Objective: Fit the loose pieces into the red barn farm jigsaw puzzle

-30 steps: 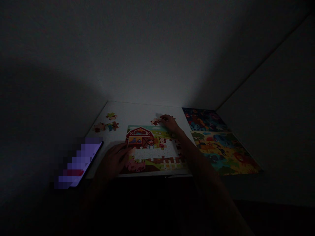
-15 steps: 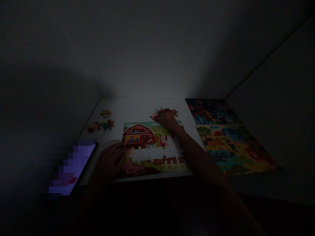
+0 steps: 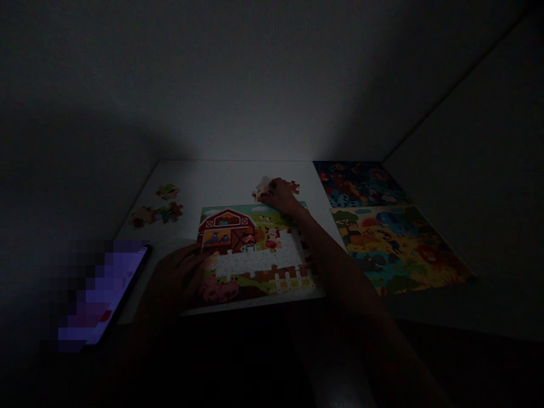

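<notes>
A farm jigsaw puzzle [image 3: 229, 235] lies in front of me, with a red barn, a farmer, a cow and a pig. A pale strip without pieces runs across its middle. My left hand [image 3: 176, 277] rests at its left edge, fingers stretched out and dim. Beyond the top edge, my right hand [image 3: 283, 195] has its fingers bent together on a puzzle piece [image 3: 260, 192]; the hand partly hides it. Just right of those fingers another loose piece [image 3: 294, 187] shows.
Several loose puzzle pieces [image 3: 157, 214] lie on the white table [image 3: 212, 175] at the left. A lit phone [image 3: 114, 294] is at the near left. To the right are a dark-blue picture puzzle [image 3: 361, 184] and a savanna animal puzzle [image 3: 395, 249]. A wall stands behind.
The whole view has shifted, so things appear further left and slightly higher. My right hand stays by the pieces beyond the farm puzzle, and my left hand remains at its left edge.
</notes>
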The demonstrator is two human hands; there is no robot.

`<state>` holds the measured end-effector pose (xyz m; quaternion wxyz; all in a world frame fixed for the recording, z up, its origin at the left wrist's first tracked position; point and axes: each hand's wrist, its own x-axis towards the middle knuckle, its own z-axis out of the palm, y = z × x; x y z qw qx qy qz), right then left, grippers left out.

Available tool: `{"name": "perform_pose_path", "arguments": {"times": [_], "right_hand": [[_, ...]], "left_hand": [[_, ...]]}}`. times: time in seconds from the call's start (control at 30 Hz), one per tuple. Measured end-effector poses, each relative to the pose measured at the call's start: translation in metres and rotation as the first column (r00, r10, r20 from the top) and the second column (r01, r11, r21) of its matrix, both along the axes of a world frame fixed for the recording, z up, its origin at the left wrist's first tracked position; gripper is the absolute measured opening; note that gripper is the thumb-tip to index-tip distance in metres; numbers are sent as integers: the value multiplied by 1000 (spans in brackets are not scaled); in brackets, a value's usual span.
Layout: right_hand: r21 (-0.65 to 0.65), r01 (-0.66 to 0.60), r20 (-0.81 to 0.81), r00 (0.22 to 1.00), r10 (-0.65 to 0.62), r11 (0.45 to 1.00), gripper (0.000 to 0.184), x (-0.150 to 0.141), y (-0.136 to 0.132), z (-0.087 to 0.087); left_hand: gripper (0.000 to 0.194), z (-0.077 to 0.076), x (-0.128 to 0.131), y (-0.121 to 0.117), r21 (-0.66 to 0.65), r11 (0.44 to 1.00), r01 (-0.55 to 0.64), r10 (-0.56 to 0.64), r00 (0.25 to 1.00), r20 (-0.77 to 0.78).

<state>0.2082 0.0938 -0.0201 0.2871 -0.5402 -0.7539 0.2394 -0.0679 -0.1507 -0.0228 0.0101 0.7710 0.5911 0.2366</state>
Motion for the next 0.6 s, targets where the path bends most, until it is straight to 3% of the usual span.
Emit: {"name": "perform_pose_path", "arguments": {"times": [0.1,0.3,0.6], "right_hand": [[-41,-17,-160,987,10,999,48,2,-2,-3],[-61,-25,-398,917,-2,998,33,6,0,-8],[-123,-102,-606,796,7,987,29,16,-4,5]], "left_hand": [[40,0,-1,1,-16,1000,7,-7,1000,0],[40,-1,-3,1,-9,1000,17,-17,1000,-6],[42,-6,-3,1,-9,1000,7,-7,1000,-2]]}}
